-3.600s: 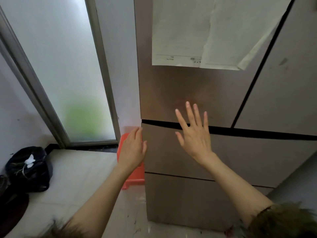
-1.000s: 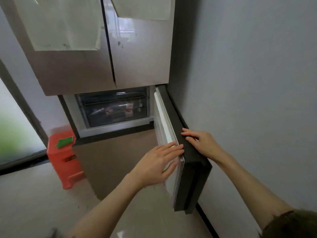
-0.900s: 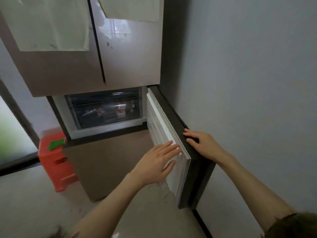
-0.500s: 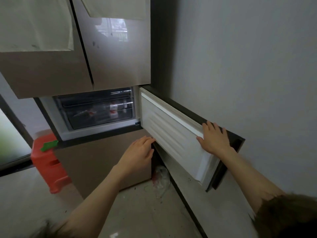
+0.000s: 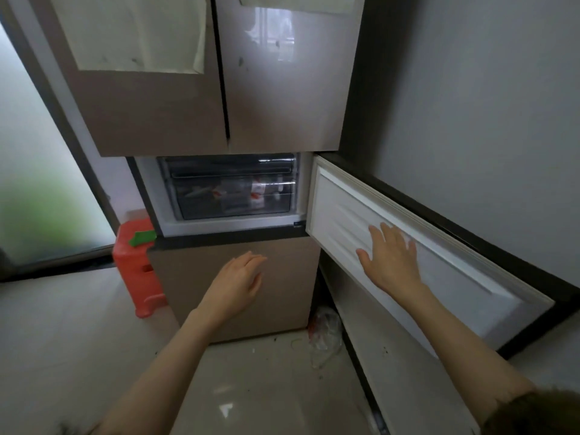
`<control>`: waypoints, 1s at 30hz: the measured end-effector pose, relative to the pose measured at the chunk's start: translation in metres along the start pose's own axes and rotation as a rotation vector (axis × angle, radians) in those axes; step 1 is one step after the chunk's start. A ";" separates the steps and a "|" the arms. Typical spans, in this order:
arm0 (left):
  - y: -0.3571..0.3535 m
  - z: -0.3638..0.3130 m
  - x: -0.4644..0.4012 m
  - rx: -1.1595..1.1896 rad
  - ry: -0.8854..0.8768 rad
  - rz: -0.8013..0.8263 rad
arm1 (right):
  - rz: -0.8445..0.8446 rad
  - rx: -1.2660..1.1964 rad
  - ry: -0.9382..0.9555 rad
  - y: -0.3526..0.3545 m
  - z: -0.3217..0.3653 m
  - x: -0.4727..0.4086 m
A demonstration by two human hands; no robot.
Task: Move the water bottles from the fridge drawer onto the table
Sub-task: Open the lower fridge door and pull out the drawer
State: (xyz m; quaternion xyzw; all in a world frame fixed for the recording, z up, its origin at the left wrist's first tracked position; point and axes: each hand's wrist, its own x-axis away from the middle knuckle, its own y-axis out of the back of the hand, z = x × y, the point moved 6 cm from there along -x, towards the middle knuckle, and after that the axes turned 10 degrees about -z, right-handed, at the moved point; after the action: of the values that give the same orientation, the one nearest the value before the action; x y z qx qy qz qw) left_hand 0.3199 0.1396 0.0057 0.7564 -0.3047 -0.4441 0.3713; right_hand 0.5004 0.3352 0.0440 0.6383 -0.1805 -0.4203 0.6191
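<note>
The fridge's middle compartment stands exposed, its small door (image 5: 408, 246) swung wide to the right, almost against the wall. Inside sits a dark see-through drawer (image 5: 235, 196), closed, holding bottles with red-and-white labels (image 5: 258, 190) that show only dimly through its front. My right hand (image 5: 390, 262) lies flat, fingers spread, on the door's white inner panel. My left hand (image 5: 238, 282) hovers open in front of the brown lower fridge door (image 5: 282, 277), below the compartment, holding nothing.
An orange plastic stool (image 5: 136, 265) with a green item on top stands left of the fridge. A crumpled plastic bag (image 5: 326, 331) lies on the floor by the fridge's right corner. A grey wall is on the right, a frosted glass door on the left.
The small door has swung further open toward the wall. My right hand moved from its edge to flat on the inner panel. My left hand let go and dropped lower.
</note>
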 end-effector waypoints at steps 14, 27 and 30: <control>0.002 0.211 -0.101 0.083 0.212 -0.128 | -0.004 -0.343 0.327 -0.135 0.231 -0.135; -0.078 0.348 -0.163 1.673 1.247 -0.350 | 0.533 -1.884 -0.857 -0.262 0.273 -0.238; -0.087 0.363 -0.186 1.912 1.309 -0.504 | 0.519 -2.141 -1.084 -0.275 0.271 -0.268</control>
State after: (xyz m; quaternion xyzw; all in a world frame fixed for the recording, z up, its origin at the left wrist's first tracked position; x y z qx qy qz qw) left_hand -0.0728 0.2279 -0.1034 0.8488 -0.1074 0.3746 -0.3574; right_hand 0.0589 0.4089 -0.0983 -0.5041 -0.1000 -0.4319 0.7412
